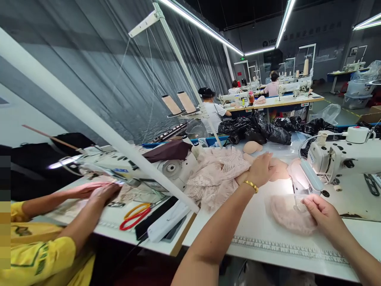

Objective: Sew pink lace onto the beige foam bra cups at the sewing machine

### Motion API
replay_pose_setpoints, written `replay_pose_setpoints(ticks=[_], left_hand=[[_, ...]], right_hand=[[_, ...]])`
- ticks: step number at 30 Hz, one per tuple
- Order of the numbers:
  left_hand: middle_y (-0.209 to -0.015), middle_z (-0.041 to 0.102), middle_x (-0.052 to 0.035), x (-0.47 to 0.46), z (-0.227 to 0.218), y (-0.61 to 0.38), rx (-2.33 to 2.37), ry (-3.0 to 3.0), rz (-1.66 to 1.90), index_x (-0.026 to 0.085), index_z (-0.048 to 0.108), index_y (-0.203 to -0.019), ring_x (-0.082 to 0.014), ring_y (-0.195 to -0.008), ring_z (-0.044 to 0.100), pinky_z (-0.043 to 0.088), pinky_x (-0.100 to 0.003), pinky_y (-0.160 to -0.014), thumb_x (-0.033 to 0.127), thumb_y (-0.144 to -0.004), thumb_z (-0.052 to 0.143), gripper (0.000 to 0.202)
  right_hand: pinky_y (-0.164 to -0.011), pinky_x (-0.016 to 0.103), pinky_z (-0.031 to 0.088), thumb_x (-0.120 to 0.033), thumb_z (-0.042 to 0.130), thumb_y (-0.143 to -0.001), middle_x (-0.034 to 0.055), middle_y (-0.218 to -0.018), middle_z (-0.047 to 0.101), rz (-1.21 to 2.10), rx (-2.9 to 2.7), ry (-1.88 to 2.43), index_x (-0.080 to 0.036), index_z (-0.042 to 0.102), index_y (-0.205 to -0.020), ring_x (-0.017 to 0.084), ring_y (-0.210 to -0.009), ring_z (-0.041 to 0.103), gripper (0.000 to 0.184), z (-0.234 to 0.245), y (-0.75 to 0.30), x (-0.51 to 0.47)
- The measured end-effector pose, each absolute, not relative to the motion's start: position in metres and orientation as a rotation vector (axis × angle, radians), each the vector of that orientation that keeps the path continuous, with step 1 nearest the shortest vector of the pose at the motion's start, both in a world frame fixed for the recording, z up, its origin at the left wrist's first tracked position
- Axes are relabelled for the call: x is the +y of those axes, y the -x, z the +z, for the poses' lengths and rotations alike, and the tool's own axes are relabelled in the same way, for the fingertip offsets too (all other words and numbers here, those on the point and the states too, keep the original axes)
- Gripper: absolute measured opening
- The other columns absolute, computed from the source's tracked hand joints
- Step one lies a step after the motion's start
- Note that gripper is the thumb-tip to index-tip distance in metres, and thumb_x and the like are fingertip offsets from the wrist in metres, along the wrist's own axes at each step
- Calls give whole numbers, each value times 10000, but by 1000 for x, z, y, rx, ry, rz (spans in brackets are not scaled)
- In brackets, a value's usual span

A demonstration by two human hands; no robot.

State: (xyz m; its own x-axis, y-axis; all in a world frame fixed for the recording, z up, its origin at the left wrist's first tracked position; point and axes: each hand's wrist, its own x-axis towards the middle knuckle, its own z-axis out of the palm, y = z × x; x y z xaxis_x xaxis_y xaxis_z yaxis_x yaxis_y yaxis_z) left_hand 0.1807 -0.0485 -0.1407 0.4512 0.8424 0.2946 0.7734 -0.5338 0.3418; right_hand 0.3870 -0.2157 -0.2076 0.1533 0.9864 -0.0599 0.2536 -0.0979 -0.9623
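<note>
My right hand pinches the edge of a sheer beige lace cup piece, blurred, just in front of the sewing machine's needle area. Reaching forward past a heap of beige lace, my left hand wears a gold bracelet. Its slightly blurred fingers look apart, over or beside flat beige cup pieces; whether they touch is hidden. Behind them lies a rounded beige foam cup. The white sewing machine stands at right, its lamp lighting more beige pieces by the needle.
A printed ruler runs along my table's front edge. At left, a co-worker in a yellow shirt handles pink fabric at another machine, near red-and-orange scissors. A white pole slants between us. Black plastic bags lie behind.
</note>
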Motion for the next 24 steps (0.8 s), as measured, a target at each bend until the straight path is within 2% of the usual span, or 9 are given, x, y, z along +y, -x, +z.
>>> replay_pose_setpoints(ticks=[2,4,6,8,10,14,18,20,24], left_hand=[[-1221,728,-126,-30,-145,-195,1450,-2546,613,171,699,-1179,-300,-1187,656,506,-419,-1042,263,-930,653,270],[-1002,760,-104,-19,-149,-206,1481,-2544,607,181,736,-954,-285,-1010,699,531,-400,-939,262,-955,621,141],[-875,744,-98,-14,-151,-210,1509,-2531,651,183,713,-797,-272,-923,698,525,-386,-888,261,-978,591,232],[-838,730,-102,-14,-148,-208,1526,-2503,735,181,687,-727,-267,-907,689,515,-380,-881,255,-986,583,289],[-875,733,-105,-20,-141,-202,1536,-2460,859,182,685,-737,-262,-941,680,508,-378,-907,223,-979,579,267],[-1037,729,-98,-53,-127,-178,1555,-2314,1166,189,703,-948,-234,-993,661,520,-360,-910,180,-964,529,175],[-801,689,-22,-110,-129,-158,1343,-2030,1187,184,697,-922,-159,-706,634,507,-247,-630,334,-941,601,179],[-769,671,-8,-137,-137,-156,1231,-1841,1143,183,699,-882,-144,-674,615,487,-229,-599,367,-897,654,190],[-809,669,-21,-169,-157,-161,1229,-1788,1128,187,696,-842,-150,-722,628,513,-240,-651,326,-880,654,150]], right_hand=[[-624,304,356,-677,509,-956,-55,-578,518,1028,-1255,1509,-256,603,-798,189,-613,482,460,-209,-388,-215],[-636,311,386,-674,513,-958,-46,-621,540,1050,-1262,1480,-257,605,-809,199,-636,524,452,-210,-390,-214],[-642,319,409,-673,534,-953,-38,-665,546,1081,-1264,1443,-258,606,-816,206,-653,559,443,-211,-391,-213],[-647,325,424,-678,564,-944,-34,-700,550,1114,-1245,1406,-259,610,-824,208,-662,581,438,-211,-393,-211],[-655,332,436,-688,588,-934,-27,-724,580,1153,-1220,1377,-257,624,-840,206,-665,591,442,-212,-395,-210],[-657,347,465,-732,586,-922,23,-843,703,1236,-1169,1332,-240,687,-949,221,-704,635,503,-214,-400,-210],[-720,361,513,-751,559,-940,63,-924,743,1299,-1081,1242,-216,704,-1066,230,-786,678,568,-211,-404,-216],[-730,349,517,-761,574,-931,64,-892,732,1341,-995,1164,-207,703,-1060,228,-808,686,583,-208,-405,-219],[-774,345,522,-781,606,-900,37,-830,682,1326,-989,1158,-203,704,-1065,233,-840,706,609,-205,-406,-225]])
